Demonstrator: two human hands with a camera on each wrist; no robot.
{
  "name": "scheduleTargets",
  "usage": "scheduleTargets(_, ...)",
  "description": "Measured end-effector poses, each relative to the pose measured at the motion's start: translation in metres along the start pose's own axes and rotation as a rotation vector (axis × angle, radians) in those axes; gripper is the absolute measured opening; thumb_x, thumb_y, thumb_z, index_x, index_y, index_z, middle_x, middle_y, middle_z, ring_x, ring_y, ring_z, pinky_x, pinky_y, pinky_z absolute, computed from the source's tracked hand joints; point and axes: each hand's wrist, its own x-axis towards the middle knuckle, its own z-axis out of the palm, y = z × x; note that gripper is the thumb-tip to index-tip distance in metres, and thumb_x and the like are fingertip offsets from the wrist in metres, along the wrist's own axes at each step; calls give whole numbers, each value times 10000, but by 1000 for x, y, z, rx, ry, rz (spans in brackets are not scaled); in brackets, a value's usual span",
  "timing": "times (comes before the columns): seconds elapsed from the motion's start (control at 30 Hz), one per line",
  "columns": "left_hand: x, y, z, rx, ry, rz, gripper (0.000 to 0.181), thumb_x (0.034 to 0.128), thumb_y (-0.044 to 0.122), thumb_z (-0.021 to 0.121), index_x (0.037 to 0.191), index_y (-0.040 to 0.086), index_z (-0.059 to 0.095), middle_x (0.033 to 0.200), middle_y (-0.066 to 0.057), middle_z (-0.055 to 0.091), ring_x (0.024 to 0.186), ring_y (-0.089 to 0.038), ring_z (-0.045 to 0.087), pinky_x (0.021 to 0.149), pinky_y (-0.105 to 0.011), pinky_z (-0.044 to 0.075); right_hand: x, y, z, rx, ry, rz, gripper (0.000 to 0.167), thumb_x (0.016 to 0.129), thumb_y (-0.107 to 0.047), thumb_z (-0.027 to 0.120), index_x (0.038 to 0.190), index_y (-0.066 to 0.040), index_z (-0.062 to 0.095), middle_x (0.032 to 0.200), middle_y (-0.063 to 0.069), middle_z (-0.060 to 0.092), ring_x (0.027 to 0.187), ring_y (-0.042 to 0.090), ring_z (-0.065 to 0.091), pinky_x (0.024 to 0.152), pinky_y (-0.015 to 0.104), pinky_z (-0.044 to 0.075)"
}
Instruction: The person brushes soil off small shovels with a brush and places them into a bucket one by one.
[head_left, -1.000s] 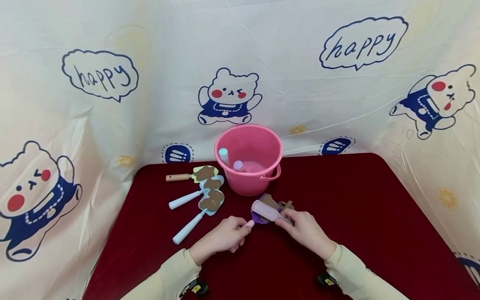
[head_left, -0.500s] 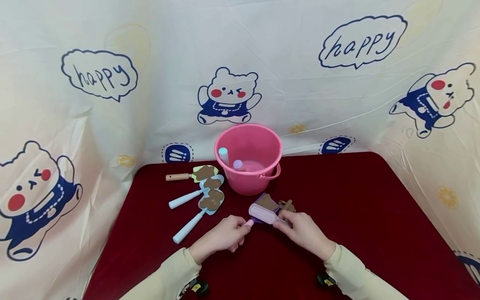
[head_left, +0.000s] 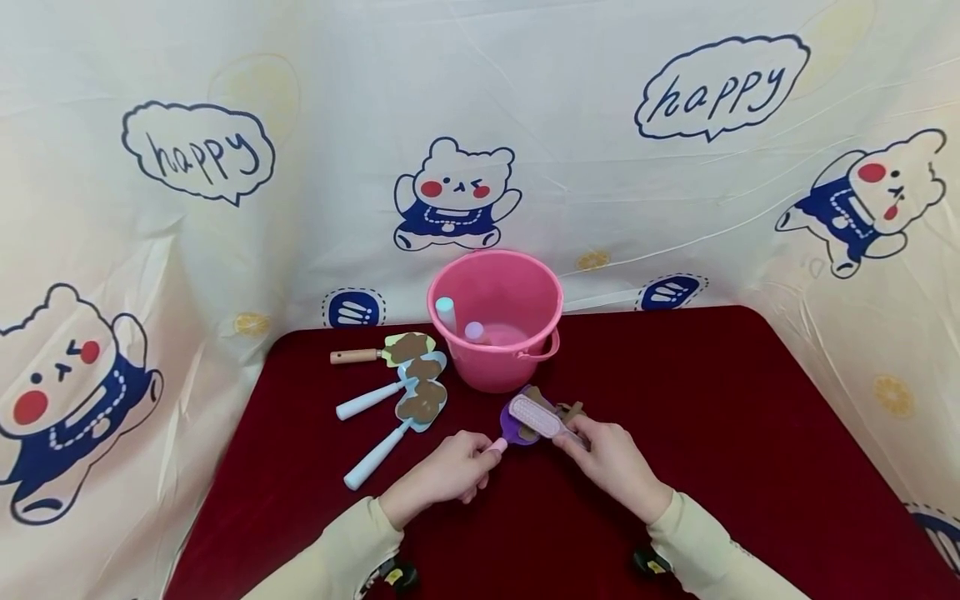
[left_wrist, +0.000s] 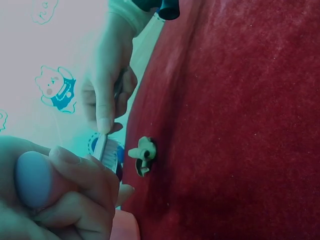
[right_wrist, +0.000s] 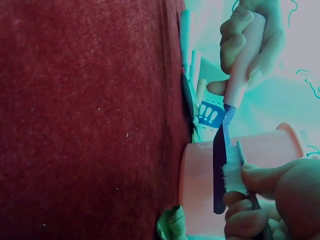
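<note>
In the head view my left hand [head_left: 459, 468] grips the pink handle of a small purple shovel [head_left: 514, 427]. Brown clay-like stuff [head_left: 529, 433] lies on its blade, partly hidden by a brush [head_left: 534, 416] with a pinkish back. My right hand [head_left: 611, 462] holds that brush by its handle. The right wrist view shows the brush's white bristles [right_wrist: 233, 175] against the flat of the shovel blade [right_wrist: 219, 170]. A brown lump [head_left: 573, 410] sits just beyond my right fingers; in the left wrist view a lump [left_wrist: 144, 154] rests on the red cloth.
A pink bucket [head_left: 495, 367] stands behind the shovel, with a blue-tipped handle [head_left: 446, 312] and a lilac-tipped one [head_left: 474, 332] inside. To its left lie a green shovel [head_left: 408, 348] and two light-blue shovels [head_left: 422, 405] bearing brown stuff. Dark red cloth [head_left: 712, 400] covers the table.
The brush has shifted on the shovel blade, first left and toward me, then back right and away, baring more purple at the handle end. My left hand stays in place.
</note>
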Motion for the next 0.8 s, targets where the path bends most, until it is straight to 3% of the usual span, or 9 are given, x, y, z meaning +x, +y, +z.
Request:
scheduleTargets(0.2,0,-2,-1,-8,8,-17,437,1098,292,523,868,-71,605,568,-17,544,408,-99,483,439,-252,397,-1,-1,1,28,-46,-88,161,969,-253,757,868,-187,651,600,-157,410,515,-39,335,471,192,330)
scheduleTargets(0.63,-1,-1,-1,39,18,-1,454,1101,298,515,854,-70,613,589,-48,570,416,-96,496,447,-262,422,-1,6,1,-26,2,-2,171,964,-293,763,889,-168,674,576,-137,408,490,-28,328,453,206,313)
scheduleTargets(0.8,-1,-3,0,32,30,-14,447,1103,301,510,863,-63,609,575,-23,560,408,-95,501,441,-258,417,-1,1,3,10,-8,-57,155,968,-275,761,899,-169,670,608,-142,434,511,-31,339,471,198,328)
